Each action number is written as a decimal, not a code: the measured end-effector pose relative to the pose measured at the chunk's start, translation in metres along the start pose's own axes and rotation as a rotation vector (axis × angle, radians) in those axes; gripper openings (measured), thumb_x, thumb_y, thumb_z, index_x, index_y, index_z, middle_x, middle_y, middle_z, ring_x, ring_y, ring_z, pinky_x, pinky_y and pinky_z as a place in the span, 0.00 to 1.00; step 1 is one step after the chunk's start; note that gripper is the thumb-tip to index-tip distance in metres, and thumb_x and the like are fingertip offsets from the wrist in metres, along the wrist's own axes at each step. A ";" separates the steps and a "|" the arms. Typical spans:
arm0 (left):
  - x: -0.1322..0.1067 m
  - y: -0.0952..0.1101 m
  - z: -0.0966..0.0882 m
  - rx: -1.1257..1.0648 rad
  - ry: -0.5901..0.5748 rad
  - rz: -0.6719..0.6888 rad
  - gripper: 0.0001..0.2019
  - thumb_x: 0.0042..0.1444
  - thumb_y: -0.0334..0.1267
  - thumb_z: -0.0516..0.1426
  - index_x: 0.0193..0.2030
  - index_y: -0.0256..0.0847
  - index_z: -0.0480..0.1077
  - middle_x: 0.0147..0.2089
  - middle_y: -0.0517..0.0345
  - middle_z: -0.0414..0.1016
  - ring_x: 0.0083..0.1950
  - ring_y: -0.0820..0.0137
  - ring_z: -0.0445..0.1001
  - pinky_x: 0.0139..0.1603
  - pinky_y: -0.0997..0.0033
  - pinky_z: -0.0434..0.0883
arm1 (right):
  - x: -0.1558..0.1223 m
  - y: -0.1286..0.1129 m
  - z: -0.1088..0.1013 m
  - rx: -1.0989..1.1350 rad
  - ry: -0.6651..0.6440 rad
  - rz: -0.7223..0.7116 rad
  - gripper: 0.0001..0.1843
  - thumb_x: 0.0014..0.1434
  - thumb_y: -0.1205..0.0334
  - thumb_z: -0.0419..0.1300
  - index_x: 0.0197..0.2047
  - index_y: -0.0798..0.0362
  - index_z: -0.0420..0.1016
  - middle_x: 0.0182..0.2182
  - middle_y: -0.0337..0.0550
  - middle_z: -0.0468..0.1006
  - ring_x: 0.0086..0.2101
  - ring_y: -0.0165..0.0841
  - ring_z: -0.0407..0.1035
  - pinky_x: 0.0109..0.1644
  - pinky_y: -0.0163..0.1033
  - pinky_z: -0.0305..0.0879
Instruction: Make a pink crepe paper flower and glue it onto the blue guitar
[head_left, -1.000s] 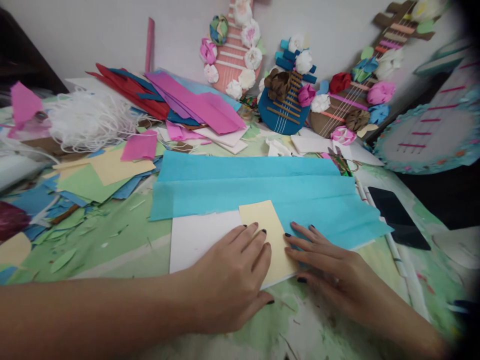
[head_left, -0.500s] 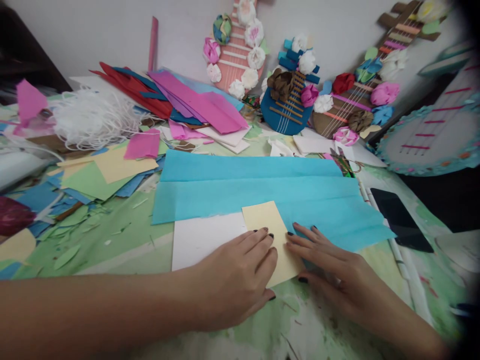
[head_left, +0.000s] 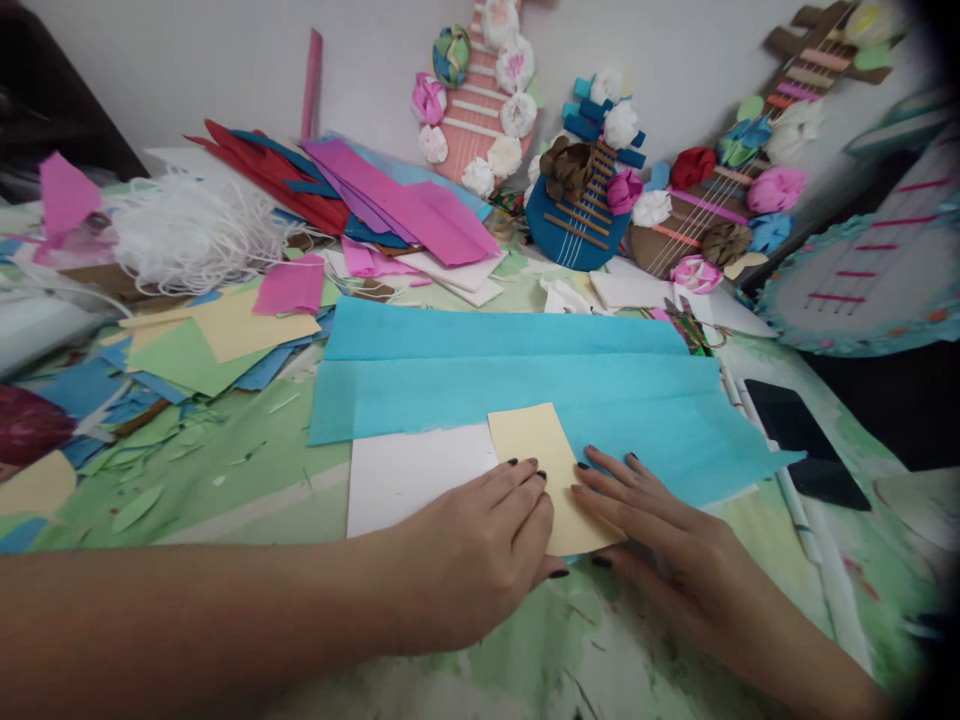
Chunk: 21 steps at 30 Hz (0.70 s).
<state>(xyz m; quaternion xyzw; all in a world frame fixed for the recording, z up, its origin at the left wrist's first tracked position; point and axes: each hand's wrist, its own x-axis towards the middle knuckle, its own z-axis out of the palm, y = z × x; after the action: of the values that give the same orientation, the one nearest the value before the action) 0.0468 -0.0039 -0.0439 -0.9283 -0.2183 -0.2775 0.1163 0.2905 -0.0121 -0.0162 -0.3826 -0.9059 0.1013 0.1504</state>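
Note:
A sheet of pale yellow paper (head_left: 527, 432) lies over a white sheet (head_left: 420, 470) and the lower part of a large bright blue creased paper (head_left: 510, 345). My left hand (head_left: 487, 545) rests on the yellow paper's left side, fingers together and stretched out flat, thumb by its near edge. On its right side lies my right hand (head_left: 660, 525), fingers extended and slightly apart, touching the yellow paper's right edge with blue paper around them. The right thumb reaches toward the near corner. Part of the white sheet is hidden beneath my left hand.
Paper-flower-trimmed guitar shapes, a blue one (head_left: 576, 225) among them, lean on the wall. White string (head_left: 191, 235), pink paper strips (head_left: 405, 200) and paper scraps (head_left: 195, 345) lie at left. Scissors (head_left: 691, 325) and a black phone (head_left: 806, 440) are at right.
The yellow paper's near edge has shifted slightly up, and a bit of blue shows beneath it. Both hands keep nearly the same place. The view has shifted slightly.

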 end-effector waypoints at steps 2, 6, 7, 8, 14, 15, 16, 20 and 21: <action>0.000 -0.001 -0.001 -0.012 -0.002 0.001 0.17 0.65 0.36 0.51 0.48 0.19 0.70 0.46 0.34 0.78 0.55 0.53 0.74 0.59 0.57 0.71 | 0.001 0.000 0.000 -0.012 0.008 -0.038 0.26 0.62 0.74 0.53 0.62 0.47 0.67 0.59 0.47 0.71 0.62 0.41 0.59 0.66 0.59 0.52; -0.001 -0.001 -0.002 -0.072 -0.022 -0.013 0.22 0.66 0.43 0.49 0.50 0.20 0.69 0.50 0.32 0.76 0.57 0.53 0.73 0.58 0.57 0.71 | 0.003 -0.002 -0.004 -0.017 0.056 -0.070 0.28 0.61 0.77 0.51 0.61 0.46 0.68 0.57 0.45 0.73 0.59 0.37 0.64 0.64 0.53 0.58; -0.001 -0.001 -0.002 -0.084 -0.036 -0.018 0.22 0.66 0.44 0.49 0.51 0.21 0.69 0.51 0.32 0.75 0.58 0.54 0.73 0.59 0.57 0.71 | 0.004 -0.002 -0.005 -0.020 0.078 -0.058 0.27 0.61 0.77 0.51 0.61 0.46 0.69 0.56 0.45 0.73 0.57 0.37 0.66 0.63 0.49 0.61; -0.001 -0.001 -0.003 -0.091 -0.050 -0.022 0.22 0.65 0.44 0.49 0.52 0.22 0.68 0.53 0.32 0.74 0.59 0.54 0.72 0.59 0.57 0.70 | 0.004 -0.003 -0.006 -0.023 0.101 -0.045 0.27 0.61 0.77 0.51 0.60 0.46 0.69 0.56 0.45 0.74 0.56 0.36 0.68 0.61 0.46 0.64; -0.002 0.000 -0.005 -0.086 -0.055 -0.024 0.19 0.63 0.39 0.52 0.54 0.23 0.67 0.55 0.33 0.73 0.61 0.52 0.68 0.62 0.53 0.67 | 0.003 -0.005 -0.007 -0.026 0.186 -0.058 0.25 0.59 0.76 0.55 0.57 0.47 0.73 0.52 0.45 0.77 0.51 0.37 0.73 0.59 0.43 0.68; -0.001 0.000 -0.005 -0.092 -0.065 -0.039 0.20 0.63 0.39 0.52 0.54 0.23 0.68 0.56 0.33 0.73 0.61 0.51 0.69 0.61 0.52 0.67 | 0.002 -0.005 -0.007 -0.031 0.193 -0.062 0.24 0.59 0.76 0.56 0.56 0.47 0.74 0.52 0.45 0.78 0.51 0.37 0.73 0.60 0.44 0.68; -0.001 0.000 -0.006 -0.102 -0.078 -0.054 0.20 0.63 0.40 0.52 0.53 0.24 0.68 0.55 0.33 0.73 0.61 0.51 0.69 0.60 0.51 0.67 | 0.001 -0.005 -0.006 -0.039 0.199 -0.063 0.23 0.59 0.75 0.56 0.55 0.47 0.75 0.51 0.44 0.78 0.51 0.38 0.73 0.60 0.45 0.68; 0.000 -0.001 -0.007 -0.136 -0.111 -0.090 0.21 0.63 0.42 0.52 0.52 0.24 0.68 0.55 0.33 0.73 0.60 0.50 0.69 0.60 0.50 0.67 | -0.002 -0.005 -0.003 -0.073 0.236 -0.044 0.22 0.57 0.74 0.58 0.52 0.46 0.77 0.47 0.43 0.81 0.45 0.37 0.77 0.54 0.42 0.74; -0.001 -0.001 -0.006 -0.140 -0.111 -0.090 0.21 0.63 0.42 0.51 0.53 0.24 0.68 0.55 0.33 0.73 0.60 0.51 0.69 0.60 0.50 0.67 | -0.002 -0.005 -0.003 -0.077 0.248 -0.036 0.21 0.57 0.74 0.59 0.51 0.46 0.77 0.46 0.43 0.81 0.44 0.36 0.78 0.51 0.40 0.76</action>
<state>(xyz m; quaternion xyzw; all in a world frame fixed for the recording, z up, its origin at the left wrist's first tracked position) 0.0430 -0.0056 -0.0389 -0.9374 -0.2461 -0.2451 0.0260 0.2898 -0.0171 -0.0124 -0.3815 -0.8902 0.0157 0.2485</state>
